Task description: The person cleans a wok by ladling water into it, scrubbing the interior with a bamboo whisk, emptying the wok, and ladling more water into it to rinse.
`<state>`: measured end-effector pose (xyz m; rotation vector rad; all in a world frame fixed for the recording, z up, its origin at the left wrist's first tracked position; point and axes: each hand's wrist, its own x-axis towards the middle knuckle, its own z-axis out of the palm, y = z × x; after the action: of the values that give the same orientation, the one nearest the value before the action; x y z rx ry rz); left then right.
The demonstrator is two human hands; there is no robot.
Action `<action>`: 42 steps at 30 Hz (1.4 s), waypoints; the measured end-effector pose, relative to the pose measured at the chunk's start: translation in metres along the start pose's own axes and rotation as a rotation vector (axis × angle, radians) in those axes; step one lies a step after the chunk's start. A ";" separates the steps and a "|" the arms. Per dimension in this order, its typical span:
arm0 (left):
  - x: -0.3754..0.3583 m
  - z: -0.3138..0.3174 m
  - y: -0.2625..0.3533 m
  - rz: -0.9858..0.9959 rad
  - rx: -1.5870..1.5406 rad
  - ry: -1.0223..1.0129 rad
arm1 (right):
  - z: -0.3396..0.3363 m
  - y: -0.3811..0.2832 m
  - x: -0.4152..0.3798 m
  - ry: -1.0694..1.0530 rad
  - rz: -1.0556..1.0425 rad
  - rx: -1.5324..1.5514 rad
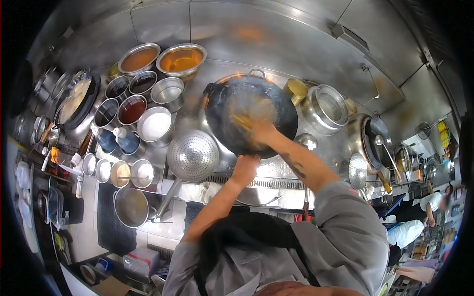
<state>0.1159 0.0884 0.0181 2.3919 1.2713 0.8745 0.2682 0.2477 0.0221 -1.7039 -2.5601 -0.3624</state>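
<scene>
A large black wok (284, 106) sits on the burner in front of me, with flame glow behind its far rim and a ring handle on that side. My left hand (245, 168) is closed at the wok's near edge, gripping it there. Inside the wok, my right hand (263, 131) holds what looks like a bamboo wok brush (242, 121), its yellowish bristles low in the bowl. Motion and steam blur the bristles and the wok's bottom. Left of the wok, a perforated metal strainer (193, 156) rests with its handle toward me.
Metal pots of sauces and white seasoning (154, 124) crowd the left, with two bowls of orange liquid (181, 60) behind. Pump bottles (127, 140) stand nearby. A ladle (306, 141) and stacked steel pots (330, 108) are at right. A person (424, 207) stands far right.
</scene>
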 end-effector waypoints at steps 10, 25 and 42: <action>-0.001 0.006 -0.003 -0.019 -0.068 -0.009 | -0.075 0.022 -0.025 -0.120 0.025 0.177; -0.001 -0.001 -0.002 0.037 0.020 -0.011 | -0.020 -0.001 0.052 -0.228 0.108 0.453; 0.000 0.009 -0.006 0.017 -0.043 0.045 | -0.076 -0.019 -0.043 -0.435 0.016 0.154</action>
<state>0.1177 0.0917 0.0086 2.3661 1.2367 0.9557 0.2611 0.1858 0.0855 -1.9180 -2.7602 0.2310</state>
